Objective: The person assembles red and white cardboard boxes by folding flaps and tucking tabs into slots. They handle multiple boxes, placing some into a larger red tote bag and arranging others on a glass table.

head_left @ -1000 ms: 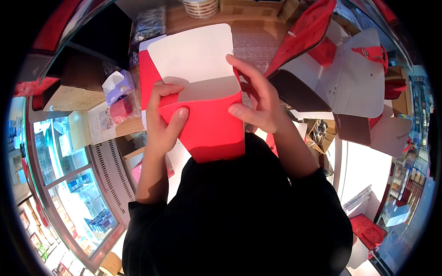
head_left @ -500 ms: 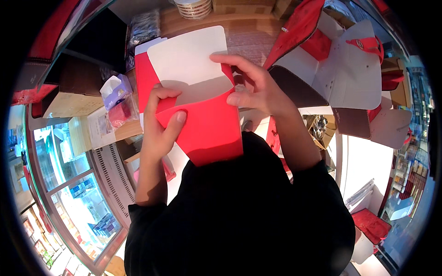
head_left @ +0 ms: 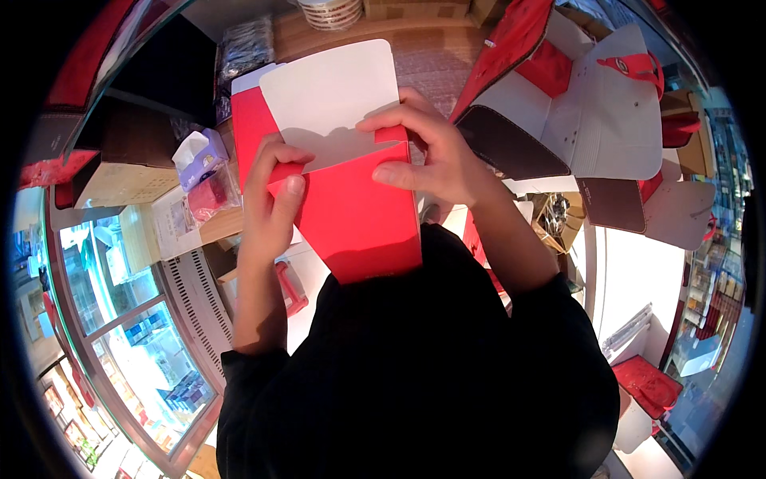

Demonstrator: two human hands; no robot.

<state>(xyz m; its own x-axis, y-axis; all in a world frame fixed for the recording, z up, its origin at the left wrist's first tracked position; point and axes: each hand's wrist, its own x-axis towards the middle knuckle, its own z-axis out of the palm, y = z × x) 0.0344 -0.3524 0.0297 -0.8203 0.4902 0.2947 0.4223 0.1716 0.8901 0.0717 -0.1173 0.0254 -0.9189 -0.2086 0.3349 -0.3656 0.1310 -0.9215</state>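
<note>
A red cardboard box (head_left: 359, 215) with a white inside is held in front of my body, its large white flap (head_left: 331, 88) standing up at the far side. My left hand (head_left: 275, 188) grips the left side at the opening, thumb on the red front and fingers over the small side flap. On the other side, my right hand (head_left: 427, 152) pinches the right edge, its thumb on the front and its fingers on the right side flap, which is folded inward. Behind the box, to the left, lies another red piece (head_left: 249, 120) on the table.
Large red, white and brown cases (head_left: 602, 104) stand open at the right. A tissue pack (head_left: 199, 158) sits at the left beside a brown carton (head_left: 128, 172). Stacked paper tubs (head_left: 331, 12) stand on the wooden table (head_left: 431, 60) at the back. Glass display cases (head_left: 132, 295) line the left.
Both side flaps have been bent inward over the opening, which has narrowed. My right fingers have shifted down and inward onto the right flap; my left hand stays at the left edge.
</note>
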